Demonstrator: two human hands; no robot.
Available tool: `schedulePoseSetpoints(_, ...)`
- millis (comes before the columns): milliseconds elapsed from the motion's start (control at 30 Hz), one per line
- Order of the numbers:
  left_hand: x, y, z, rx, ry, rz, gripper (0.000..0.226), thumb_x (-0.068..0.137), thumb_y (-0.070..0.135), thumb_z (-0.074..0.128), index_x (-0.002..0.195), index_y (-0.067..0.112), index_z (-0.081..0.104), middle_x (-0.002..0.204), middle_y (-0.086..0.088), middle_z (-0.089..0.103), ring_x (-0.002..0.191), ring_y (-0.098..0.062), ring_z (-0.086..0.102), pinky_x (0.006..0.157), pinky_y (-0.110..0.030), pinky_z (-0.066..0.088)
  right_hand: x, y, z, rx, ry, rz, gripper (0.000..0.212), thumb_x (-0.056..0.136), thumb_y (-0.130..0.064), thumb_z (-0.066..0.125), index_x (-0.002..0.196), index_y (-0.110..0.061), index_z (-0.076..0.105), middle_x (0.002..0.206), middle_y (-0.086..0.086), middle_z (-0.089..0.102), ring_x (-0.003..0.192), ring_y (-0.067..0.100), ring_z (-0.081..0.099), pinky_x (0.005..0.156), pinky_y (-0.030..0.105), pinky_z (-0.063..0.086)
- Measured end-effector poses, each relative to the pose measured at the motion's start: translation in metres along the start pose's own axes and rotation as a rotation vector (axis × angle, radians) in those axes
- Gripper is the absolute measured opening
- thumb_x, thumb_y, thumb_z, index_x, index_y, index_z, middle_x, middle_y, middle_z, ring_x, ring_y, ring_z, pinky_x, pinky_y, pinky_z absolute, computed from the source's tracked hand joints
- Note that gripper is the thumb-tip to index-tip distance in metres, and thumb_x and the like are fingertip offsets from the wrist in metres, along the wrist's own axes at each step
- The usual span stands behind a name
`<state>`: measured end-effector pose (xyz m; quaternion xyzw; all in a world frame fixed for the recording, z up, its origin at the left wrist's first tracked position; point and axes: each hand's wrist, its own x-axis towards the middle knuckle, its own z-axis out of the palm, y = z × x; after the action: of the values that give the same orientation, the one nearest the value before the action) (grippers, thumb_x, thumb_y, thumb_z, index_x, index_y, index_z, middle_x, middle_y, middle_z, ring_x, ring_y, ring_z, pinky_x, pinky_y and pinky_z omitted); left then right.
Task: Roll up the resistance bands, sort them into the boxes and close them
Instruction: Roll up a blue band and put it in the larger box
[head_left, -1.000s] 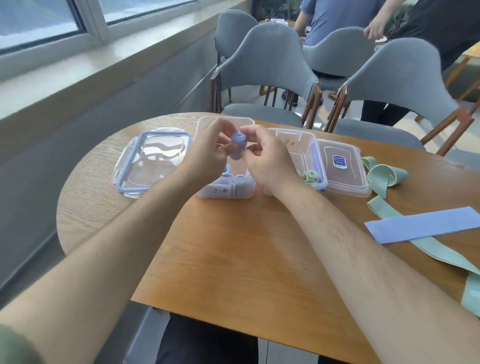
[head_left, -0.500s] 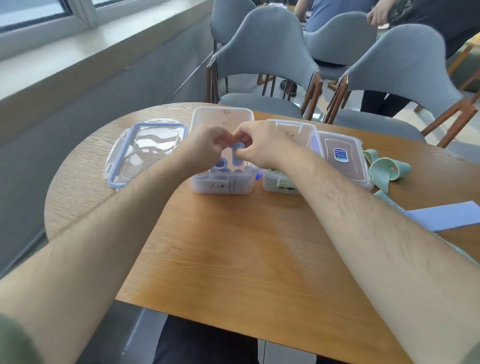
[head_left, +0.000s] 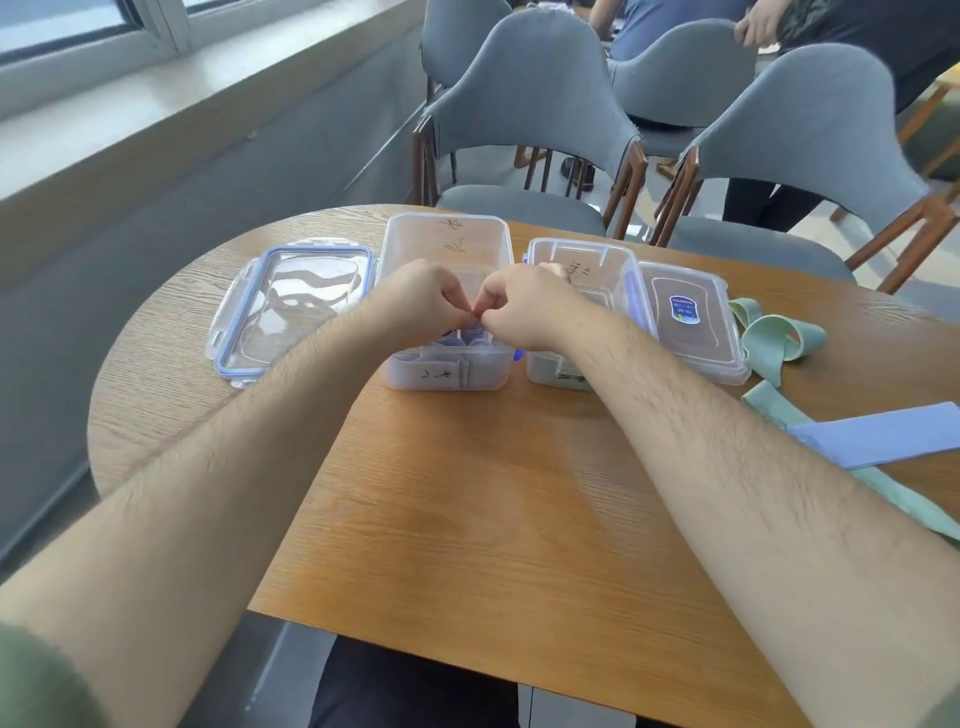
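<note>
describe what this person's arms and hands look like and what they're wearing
Left forearm and right forearm are bare and hairy, with no watch or bracelet. Left hand and right hand have no gloves, and no rings show on the fingers. An olive-green left sleeve edge shows by the elbow; a sliver of green right sleeve too.

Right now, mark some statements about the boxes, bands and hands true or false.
1. The left box and right box are both open. True.
2. The hands are over the right box. False: left hand and right hand pinch a rolled blue band over the left box.
3. A flat blue band lies on the table. True.
4. Every green band is rolled. False: a loose green band lies beside the right lid.
</note>
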<state>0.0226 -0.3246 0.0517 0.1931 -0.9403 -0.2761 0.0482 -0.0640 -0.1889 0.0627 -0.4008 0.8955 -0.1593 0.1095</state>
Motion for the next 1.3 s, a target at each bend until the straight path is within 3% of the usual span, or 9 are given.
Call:
schedulePoseSetpoints(300,0.002,0.012,0.004,0.133,0.038,-0.011,0.008,0.094,0.026,0.062,0.094,0.02,0.068,0.098,-0.001,0.07,0.088,-0.021,0.062,0.072,-0.032,0.05,-0.013,0.008,0.003,0.052,0.163,-0.073,0.033,0.096,-0.022,0.048,0.119,-0.029,0.071,0.131,-0.004,0.062,0.133,0.017,0.044,0.114,0.038,0.023)
schedulePoseSetpoints(433,-0.001,0.026,0.01,0.138,0.137,0.048,0.02,0.097,0.027,0.053,0.104,0.016,0.069,0.105,0.001,0.069,0.101,-0.023,0.062,0.09,-0.042,0.053,-0.029,0.018,0.0,0.139,0.312,-0.109,0.029,0.098,-0.021,0.05,0.117,-0.022,0.072,0.123,-0.005,0.068,0.128,0.018,0.047,0.111,0.042,0.033)
schedulePoseSetpoints(533,-0.012,0.048,0.023,0.12,0.385,0.237,0.018,0.095,0.025,0.053,0.09,0.015,0.068,0.09,0.003,0.067,0.094,-0.023,0.06,0.085,-0.04,0.049,-0.044,0.03,-0.007,0.173,0.389,-0.08,0.025,0.098,-0.023,0.049,0.103,-0.018,0.073,0.103,0.001,0.069,0.114,0.024,0.05,0.101,0.043,0.041)
schedulePoseSetpoints(633,-0.03,0.085,0.045,0.041,0.472,0.39,0.015,0.095,0.016,0.053,0.085,0.009,0.061,0.083,-0.001,0.062,0.082,-0.025,0.053,0.074,-0.037,0.043,-0.07,0.049,-0.017,0.109,0.475,-0.015,0.023,0.096,-0.02,0.047,0.09,-0.012,0.068,0.094,0.004,0.067,0.105,0.026,0.05,0.092,0.043,0.044)
schedulePoseSetpoints(800,-0.046,0.138,0.093,-0.168,0.37,0.472,0.013,0.094,0.011,0.054,0.082,0.008,0.058,0.08,0.002,0.055,0.075,-0.017,0.047,0.064,-0.026,0.03,-0.131,0.101,-0.022,0.043,0.563,0.087,0.02,0.094,-0.019,0.048,0.085,-0.012,0.064,0.089,0.003,0.066,0.097,0.026,0.049,0.084,0.04,0.043)
schedulePoseSetpoints(1033,-0.061,0.19,0.183,-0.204,0.114,0.6,0.008,0.095,0.016,0.058,0.095,0.011,0.065,0.088,0.003,0.061,0.08,-0.014,0.05,0.075,-0.028,0.04,-0.214,0.181,-0.001,-0.046,0.559,0.276,0.015,0.089,-0.018,0.055,0.09,-0.013,0.069,0.093,0.005,0.068,0.098,0.032,0.051,0.077,0.039,0.04)
schedulePoseSetpoints(1167,-0.061,0.202,0.215,-0.051,-0.059,0.585,0.047,0.085,0.047,0.049,0.112,0.013,0.067,0.114,-0.002,0.067,0.106,-0.027,0.056,0.097,-0.026,0.035,-0.243,0.206,0.009,-0.011,0.48,0.361,0.038,0.084,-0.014,0.056,0.119,-0.014,0.069,0.119,0.002,0.068,0.115,0.031,0.047,0.096,0.041,0.043)
schedulePoseSetpoints(1233,-0.061,0.203,0.223,0.058,-0.102,0.515,0.066,0.078,0.063,0.047,0.125,0.018,0.063,0.13,0.0,0.062,0.119,-0.03,0.049,0.103,-0.035,0.037,-0.25,0.212,0.014,0.038,0.447,0.381,0.048,0.083,-0.013,0.056,0.13,-0.016,0.065,0.128,-0.001,0.065,0.121,0.028,0.045,0.103,0.036,0.04)
schedulePoseSetpoints(1300,-0.06,0.202,0.229,0.08,-0.064,0.492,0.064,0.082,0.064,0.062,0.128,0.02,0.063,0.132,0.003,0.061,0.12,-0.03,0.048,0.101,-0.042,0.042,-0.252,0.216,0.02,0.061,0.438,0.391,0.045,0.084,-0.015,0.057,0.129,-0.016,0.064,0.127,-0.002,0.064,0.121,0.027,0.044,0.105,0.034,0.039)
